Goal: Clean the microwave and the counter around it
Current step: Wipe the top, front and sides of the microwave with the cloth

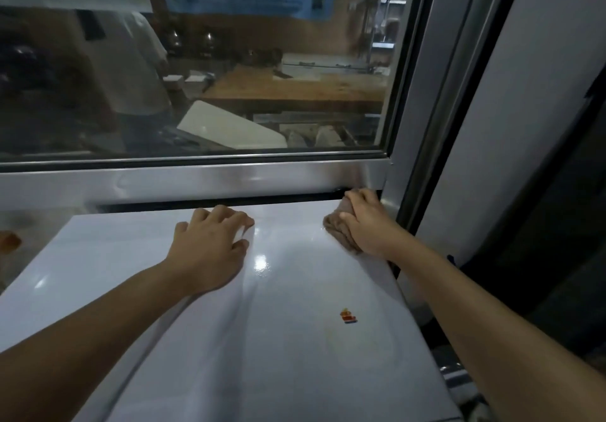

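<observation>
The white, glossy top of the microwave (278, 339) fills the lower middle of the head view. My left hand (213, 248) lies flat on it near the back, fingers spread, holding nothing. My right hand (367, 225) presses a crumpled brown cloth (337, 228) onto the microwave's back right corner, next to the metal window frame. Most of the cloth is hidden under that hand. A small orange and blue sticker (348, 316) sits on the top, nearer to me on the right.
A metal-framed window (229, 179) stands right behind the microwave, with a dim kitchen and a person in white seen through the glass. A grey vertical frame post (436, 126) and a dark gap border the right side. An orange object (10, 241) shows at the far left.
</observation>
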`<move>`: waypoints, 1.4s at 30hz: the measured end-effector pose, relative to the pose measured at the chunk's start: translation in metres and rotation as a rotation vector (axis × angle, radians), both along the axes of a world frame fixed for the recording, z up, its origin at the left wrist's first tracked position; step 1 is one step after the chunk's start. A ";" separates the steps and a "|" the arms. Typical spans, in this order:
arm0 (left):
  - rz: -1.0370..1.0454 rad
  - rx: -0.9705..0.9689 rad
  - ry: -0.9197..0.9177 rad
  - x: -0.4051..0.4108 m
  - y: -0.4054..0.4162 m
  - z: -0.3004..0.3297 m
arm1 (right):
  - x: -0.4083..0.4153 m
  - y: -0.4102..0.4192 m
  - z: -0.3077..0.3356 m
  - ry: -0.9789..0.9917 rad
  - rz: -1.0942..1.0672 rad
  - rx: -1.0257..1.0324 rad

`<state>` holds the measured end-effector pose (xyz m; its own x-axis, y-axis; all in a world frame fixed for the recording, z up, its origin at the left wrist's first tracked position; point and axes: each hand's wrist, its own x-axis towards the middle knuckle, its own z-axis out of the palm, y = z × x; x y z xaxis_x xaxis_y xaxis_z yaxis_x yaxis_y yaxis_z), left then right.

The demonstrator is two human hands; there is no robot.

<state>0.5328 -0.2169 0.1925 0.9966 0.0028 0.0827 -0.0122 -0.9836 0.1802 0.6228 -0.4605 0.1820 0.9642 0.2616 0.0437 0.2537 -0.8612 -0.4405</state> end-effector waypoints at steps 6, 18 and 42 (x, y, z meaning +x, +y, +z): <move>-0.012 0.012 -0.016 -0.004 -0.001 -0.001 | -0.005 0.001 0.002 -0.160 0.150 -0.145; -0.065 -0.018 0.042 -0.002 0.009 0.004 | -0.014 0.028 0.018 -0.075 0.305 -0.080; 0.099 -0.006 -0.008 -0.071 0.103 0.003 | -0.017 0.063 0.020 -0.135 0.403 -0.205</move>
